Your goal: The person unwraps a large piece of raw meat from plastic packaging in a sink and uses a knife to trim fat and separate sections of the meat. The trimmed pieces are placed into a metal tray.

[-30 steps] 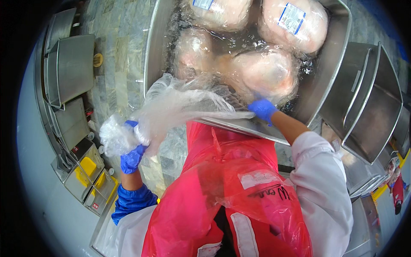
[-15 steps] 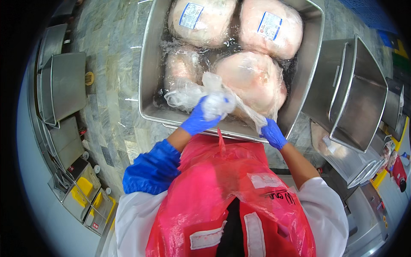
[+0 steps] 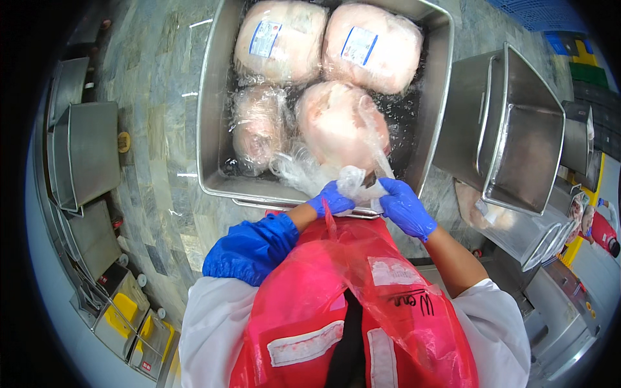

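A large steel tub (image 3: 213, 103) holds water and several big pale pieces of meat wrapped in clear plastic, two with labels. At its near edge, my left hand (image 3: 328, 202), in a blue glove, is closed on bunched clear plastic (image 3: 351, 180). My right hand (image 3: 404, 207), also gloved, grips a twisted strand of the same plastic. This strand runs up over the near right piece of meat (image 3: 333, 126). More loose plastic lies beside my left hand against the near left piece (image 3: 255, 129), inside the tub.
Steel bins (image 3: 524, 142) stand on the right, with a further wrapped piece (image 3: 472, 207) low beside them and another person (image 3: 605, 239) at the far edge. Steel bins (image 3: 94, 155) and small carts with yellow parts (image 3: 123, 310) line the left side of the tiled floor (image 3: 155, 129).
My left hand has come from out on the left, with the plastic, to the tub's near edge beside my right hand. The near right piece shows more clearly, and the view has shifted.
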Demonstrator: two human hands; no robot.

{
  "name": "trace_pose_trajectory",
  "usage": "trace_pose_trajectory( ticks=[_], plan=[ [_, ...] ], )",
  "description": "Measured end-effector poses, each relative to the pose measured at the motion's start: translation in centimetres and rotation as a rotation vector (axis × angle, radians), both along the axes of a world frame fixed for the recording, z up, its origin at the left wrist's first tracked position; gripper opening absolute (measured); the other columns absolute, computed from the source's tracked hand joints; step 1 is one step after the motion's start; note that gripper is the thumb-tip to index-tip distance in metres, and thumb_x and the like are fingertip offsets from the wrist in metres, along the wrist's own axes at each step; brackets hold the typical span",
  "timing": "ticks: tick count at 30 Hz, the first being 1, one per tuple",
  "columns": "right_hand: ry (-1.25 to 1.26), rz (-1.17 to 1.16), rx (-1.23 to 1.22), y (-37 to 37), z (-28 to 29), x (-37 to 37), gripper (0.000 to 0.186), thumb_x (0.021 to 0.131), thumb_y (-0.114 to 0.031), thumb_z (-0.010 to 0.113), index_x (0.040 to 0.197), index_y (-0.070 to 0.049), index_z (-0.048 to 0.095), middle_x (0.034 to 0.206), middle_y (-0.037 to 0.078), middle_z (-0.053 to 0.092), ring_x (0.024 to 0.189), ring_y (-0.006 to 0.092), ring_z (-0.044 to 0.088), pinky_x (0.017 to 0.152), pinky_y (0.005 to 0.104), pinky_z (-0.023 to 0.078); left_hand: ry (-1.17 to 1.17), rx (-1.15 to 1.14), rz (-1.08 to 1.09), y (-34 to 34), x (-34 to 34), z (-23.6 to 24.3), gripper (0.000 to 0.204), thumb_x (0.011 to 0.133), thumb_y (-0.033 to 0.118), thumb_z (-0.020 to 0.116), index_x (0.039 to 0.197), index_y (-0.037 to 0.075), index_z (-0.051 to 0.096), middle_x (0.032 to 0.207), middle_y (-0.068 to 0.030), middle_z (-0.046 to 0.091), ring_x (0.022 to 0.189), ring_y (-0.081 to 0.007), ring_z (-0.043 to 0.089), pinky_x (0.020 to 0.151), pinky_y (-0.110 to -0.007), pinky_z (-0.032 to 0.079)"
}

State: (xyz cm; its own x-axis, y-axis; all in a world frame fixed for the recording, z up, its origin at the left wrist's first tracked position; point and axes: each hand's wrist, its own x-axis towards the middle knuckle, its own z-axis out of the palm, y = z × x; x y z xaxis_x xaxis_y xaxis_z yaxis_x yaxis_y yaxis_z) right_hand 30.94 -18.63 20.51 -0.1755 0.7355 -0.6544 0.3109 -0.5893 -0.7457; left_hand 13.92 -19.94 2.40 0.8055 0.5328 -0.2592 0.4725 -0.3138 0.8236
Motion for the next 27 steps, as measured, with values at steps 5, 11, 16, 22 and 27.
trace_pose_trajectory(
  ticks=[5,11,16,22,27],
  plan=[
    [-0.289,0.106,0.382,5.3,1.1,1.0,0.025,0.068,-0.009,0.055,0.089,0.002,0.051,0.082,0.024,0.054,0.080,0.0434,0.051,0.069,0.0440,0.043,-0.112,0.281,0.160,0.2,1.0,-0.6,0.041,0.080,0.013,0.052,0.120,0.007,0.046,0.092,-0.0133,0.057,0.080,-0.0276,0.054,0.066,-0.038,0.043],
    [-0.698,-0.259,0.617,2.5,-0.9,6.3,0.032,0.076,-0.014,0.057,0.103,0.003,0.048,0.096,0.021,0.054,0.087,0.0315,0.054,0.077,0.0367,0.042,-0.384,-0.309,0.489,3.7,6.1,6.6,0.029,0.070,0.009,0.057,0.098,0.002,0.057,0.082,-0.0096,0.056,0.078,-0.0216,0.054,0.068,-0.034,0.044],
    [-0.307,-0.774,0.413,-3.7,-8.3,5.2,0.028,0.087,-0.018,0.050,0.104,0.004,0.046,0.092,0.015,0.054,0.085,0.0218,0.051,0.076,0.0355,0.042,-0.415,-0.624,0.497,9.2,9.0,12.6,0.013,0.071,0.007,0.055,0.081,0.003,0.062,0.077,-0.0069,0.058,0.079,-0.0172,0.055,0.075,-0.030,0.045],
    [-0.272,-1.040,0.583,0.0,-12.9,2.9,0.024,0.089,-0.015,0.048,0.104,0.003,0.051,0.094,0.012,0.055,0.088,0.0206,0.051,0.078,0.0335,0.040,-0.722,-0.637,0.716,18.0,8.8,18.8,0.015,0.076,0.006,0.049,0.081,0.002,0.063,0.081,-0.0088,0.061,0.077,-0.0177,0.057,0.072,-0.029,0.046],
    [-0.499,-1.068,0.632,3.2,-14.0,2.9,0.018,0.088,-0.014,0.047,0.096,0.002,0.055,0.088,0.015,0.054,0.083,0.0278,0.052,0.075,0.0355,0.041,-0.889,-0.935,0.832,20.6,0.9,22.4,0.024,0.066,0.001,0.052,0.090,-0.003,0.057,0.085,-0.0104,0.058,0.078,-0.0223,0.057,0.076,-0.033,0.047]
  ],
)
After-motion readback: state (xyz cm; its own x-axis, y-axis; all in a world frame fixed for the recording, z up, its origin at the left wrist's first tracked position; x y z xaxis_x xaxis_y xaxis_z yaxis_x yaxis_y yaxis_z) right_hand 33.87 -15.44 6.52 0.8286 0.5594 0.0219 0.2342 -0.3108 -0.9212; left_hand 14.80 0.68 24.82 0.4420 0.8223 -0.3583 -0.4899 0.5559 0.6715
